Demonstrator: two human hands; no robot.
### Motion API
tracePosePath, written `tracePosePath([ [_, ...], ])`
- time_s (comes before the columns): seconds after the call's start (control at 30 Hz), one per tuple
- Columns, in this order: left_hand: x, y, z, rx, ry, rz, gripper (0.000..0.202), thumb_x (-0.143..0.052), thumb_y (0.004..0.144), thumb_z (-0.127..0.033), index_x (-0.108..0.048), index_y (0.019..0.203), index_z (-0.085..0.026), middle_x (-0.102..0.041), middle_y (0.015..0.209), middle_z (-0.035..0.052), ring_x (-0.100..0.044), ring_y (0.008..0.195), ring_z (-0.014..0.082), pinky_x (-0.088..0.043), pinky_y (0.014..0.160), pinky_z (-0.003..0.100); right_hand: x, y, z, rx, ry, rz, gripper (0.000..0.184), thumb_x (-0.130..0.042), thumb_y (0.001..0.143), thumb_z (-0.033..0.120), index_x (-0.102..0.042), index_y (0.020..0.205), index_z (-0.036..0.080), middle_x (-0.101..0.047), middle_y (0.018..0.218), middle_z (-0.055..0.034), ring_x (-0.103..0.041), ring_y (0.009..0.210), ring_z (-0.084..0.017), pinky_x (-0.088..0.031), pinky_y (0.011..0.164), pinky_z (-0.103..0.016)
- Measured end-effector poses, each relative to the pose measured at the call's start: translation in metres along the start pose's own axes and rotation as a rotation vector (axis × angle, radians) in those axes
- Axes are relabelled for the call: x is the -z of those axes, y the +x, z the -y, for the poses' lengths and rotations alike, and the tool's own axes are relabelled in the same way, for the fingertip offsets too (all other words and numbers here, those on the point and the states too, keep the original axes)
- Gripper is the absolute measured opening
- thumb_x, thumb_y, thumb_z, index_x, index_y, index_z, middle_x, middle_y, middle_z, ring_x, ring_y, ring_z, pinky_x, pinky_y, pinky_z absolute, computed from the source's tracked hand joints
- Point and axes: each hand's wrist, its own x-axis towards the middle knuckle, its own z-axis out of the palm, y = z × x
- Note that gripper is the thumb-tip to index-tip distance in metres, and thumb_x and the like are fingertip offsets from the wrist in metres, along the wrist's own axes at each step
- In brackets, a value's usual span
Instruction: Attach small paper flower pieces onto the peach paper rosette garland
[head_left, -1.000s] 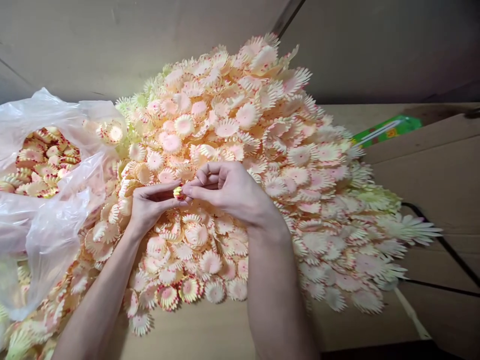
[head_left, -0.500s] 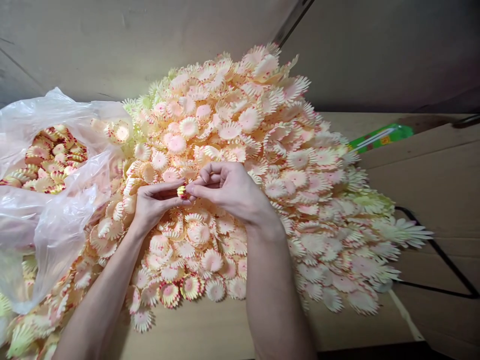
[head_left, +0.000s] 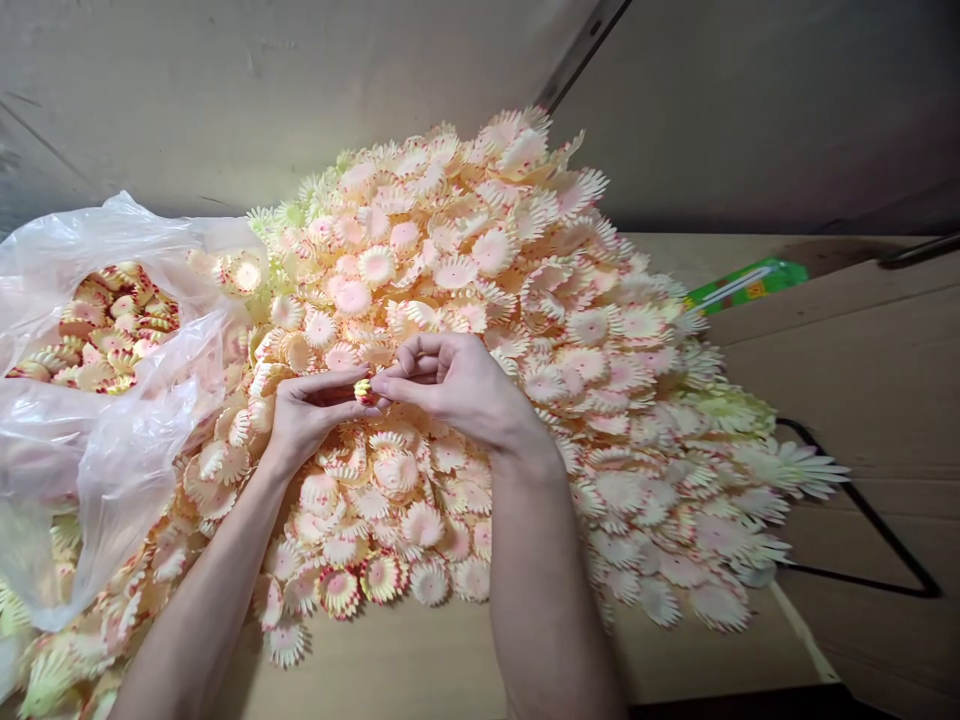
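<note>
Between the fingertips of both hands is a small curled flower piece [head_left: 364,391], yellow with red tips. My left hand [head_left: 309,408] is closed on it from the left, thumb and fingers pinching. From the right, my right hand [head_left: 457,385] pinches at the same piece with thumb and forefinger, its other fingers curled. Below and around both hands spreads a big heap of artificial flower pieces [head_left: 491,250], round and pale cream-pink with fringed, red-tipped edges. Two of them, a brighter yellow-red flower piece [head_left: 339,592] and a similar one beside it, lie at the front of the heap.
At the left, a translucent plastic bag [head_left: 127,450] stands open with several curled red-and-yellow pieces inside. A green packet [head_left: 750,285] lies behind the heap's right side. Cardboard [head_left: 862,380] and a black metal bar [head_left: 892,525] are at the right. A grey wall [head_left: 300,90] rises behind.
The whole view has shifted slightly, so the bag sits a little further right and the heap's far side a little lower. Both hands keep their pinch on the small flower piece.
</note>
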Motion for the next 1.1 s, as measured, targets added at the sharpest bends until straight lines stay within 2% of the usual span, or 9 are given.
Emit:
tracePosePath([
  [0.2,0.0005,0.0004,0.0018,-0.016,-0.023,0.01,0.037,-0.09,0.054,-0.023,-0.079,0.089,-0.018,-0.078,0.086,0.0071,-0.076,0.075,0.0259,-0.065,0.075,0.039,0.0007,0.0001,-0.0002,0.005,0.003,0.021,0.03,-0.081,0.061,0.027,-0.053,0.066,0.018,-0.066,0.064,0.0002,-0.068,0.062,-0.014,-0.054,0.06,-0.024],
  [0.6,0.0009,0.0002,0.0029,0.015,0.004,-0.004,0.041,-0.09,0.053,-0.027,-0.078,0.09,-0.017,-0.078,0.085,0.0079,-0.075,0.075,0.0256,-0.064,0.078,0.042,-0.0005,0.0005,-0.0008,0.019,-0.004,0.032,0.033,-0.083,0.06,0.032,-0.052,0.063,0.019,-0.066,0.064,-0.0002,-0.069,0.063,-0.016,-0.056,0.061,-0.027],
  [0.87,0.0007,-0.0001,0.002,0.016,0.01,-0.008,0.04,-0.09,0.053,-0.026,-0.078,0.09,-0.017,-0.078,0.087,0.0085,-0.075,0.076,0.0262,-0.064,0.077,0.042,0.0004,0.0008,-0.0026,0.021,0.011,0.025,0.034,-0.083,0.059,0.03,-0.052,0.065,0.018,-0.064,0.063,0.0011,-0.066,0.059,-0.013,-0.053,0.059,-0.024],
  [1.1,0.0032,0.0008,0.0012,-0.004,-0.002,-0.022,0.04,-0.089,0.053,-0.016,-0.078,0.091,-0.021,-0.079,0.087,0.0051,-0.075,0.078,0.021,-0.064,0.076,0.033,0.0018,0.0034,-0.0071,0.103,-0.071,-0.079,0.034,-0.08,0.06,0.03,-0.048,0.064,0.019,-0.062,0.066,0.0006,-0.061,0.061,-0.012,-0.051,0.058,-0.024],
])
